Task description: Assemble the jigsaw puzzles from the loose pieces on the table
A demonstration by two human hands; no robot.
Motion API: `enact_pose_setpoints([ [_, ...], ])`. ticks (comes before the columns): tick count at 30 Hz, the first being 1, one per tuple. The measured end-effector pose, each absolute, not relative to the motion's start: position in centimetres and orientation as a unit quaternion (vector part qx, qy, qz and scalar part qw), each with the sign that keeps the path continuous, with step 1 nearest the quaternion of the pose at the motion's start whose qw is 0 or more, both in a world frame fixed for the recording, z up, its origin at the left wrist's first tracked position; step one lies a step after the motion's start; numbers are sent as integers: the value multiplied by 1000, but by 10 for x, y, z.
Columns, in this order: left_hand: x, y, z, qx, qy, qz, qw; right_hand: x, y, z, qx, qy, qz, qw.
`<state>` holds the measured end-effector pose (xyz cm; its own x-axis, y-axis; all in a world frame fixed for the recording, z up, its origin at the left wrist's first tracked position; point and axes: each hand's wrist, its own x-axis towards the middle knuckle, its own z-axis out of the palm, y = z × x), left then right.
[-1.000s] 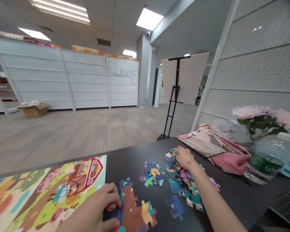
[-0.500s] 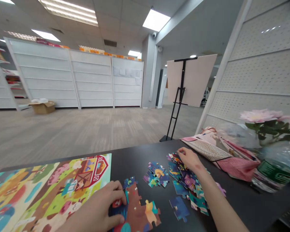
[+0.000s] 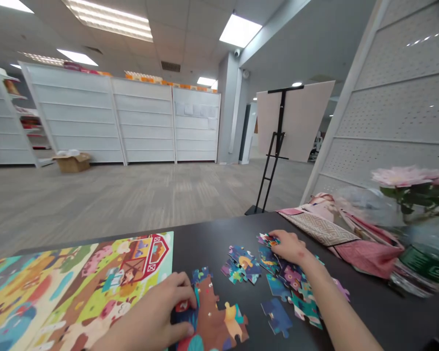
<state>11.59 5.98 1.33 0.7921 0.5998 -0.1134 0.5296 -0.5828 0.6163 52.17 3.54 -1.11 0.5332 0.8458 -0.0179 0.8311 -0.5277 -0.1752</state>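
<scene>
My left hand [image 3: 168,307] bends its fingers and thumb over the left edge of the joined puzzle pieces [image 3: 208,312], which show a brown bear. My right hand [image 3: 290,247] is at the far end of a heap of loose puzzle pieces [image 3: 290,275]. Its fingers are curled down on a piece there, and the fingertips are partly hidden. Between the hands lies a smaller cluster of pieces [image 3: 241,263]. A single dark blue piece [image 3: 277,316] rests nearer to me, below the heap.
A colourful farm picture sheet [image 3: 106,287] covers the left of the black table [image 3: 205,239]. On the right are a pink fabric bag [image 3: 373,253], a plastic bottle with a green label [image 3: 420,265] and pink flowers [image 3: 406,176]. An easel [image 3: 278,131] stands beyond the table.
The view has swung slightly left, so everything sits a little further right. My left hand stays on the joined pieces; the right fingers have shifted slightly on the heap.
</scene>
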Motion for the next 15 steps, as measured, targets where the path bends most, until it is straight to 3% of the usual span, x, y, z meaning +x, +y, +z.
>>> enact_pose_setpoints([
  [15,112,64,9,906,310,82,277,513,38,3,-834,-524,18,172],
])
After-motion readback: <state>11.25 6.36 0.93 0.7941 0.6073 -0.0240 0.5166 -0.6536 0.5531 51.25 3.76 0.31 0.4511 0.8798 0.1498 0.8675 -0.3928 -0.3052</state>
